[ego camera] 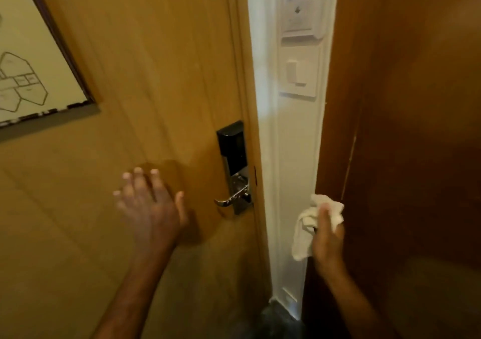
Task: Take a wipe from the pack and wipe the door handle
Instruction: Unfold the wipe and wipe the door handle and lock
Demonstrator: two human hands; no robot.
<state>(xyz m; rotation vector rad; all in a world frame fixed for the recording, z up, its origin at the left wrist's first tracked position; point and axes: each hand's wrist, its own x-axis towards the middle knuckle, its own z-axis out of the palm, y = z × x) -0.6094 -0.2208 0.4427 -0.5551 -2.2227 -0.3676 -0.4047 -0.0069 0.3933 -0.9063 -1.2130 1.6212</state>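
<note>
A silver lever door handle [230, 200] sticks out from a black and chrome lock plate [233, 153] at the right edge of a light wooden door [156, 78]. My left hand [151, 208] is spread open with fingers apart against or just in front of the door, left of the handle. My right hand [326, 237] holds a crumpled white wipe [304, 230] in front of the white door frame, right of the handle and apart from it. The pack of wipes is not in view.
A framed floor plan [28, 60] hangs on the door at upper left. On the white frame strip [289, 156] sit a card holder [302, 8] and a light switch [298, 73]. A dark wooden panel [416, 130] fills the right side.
</note>
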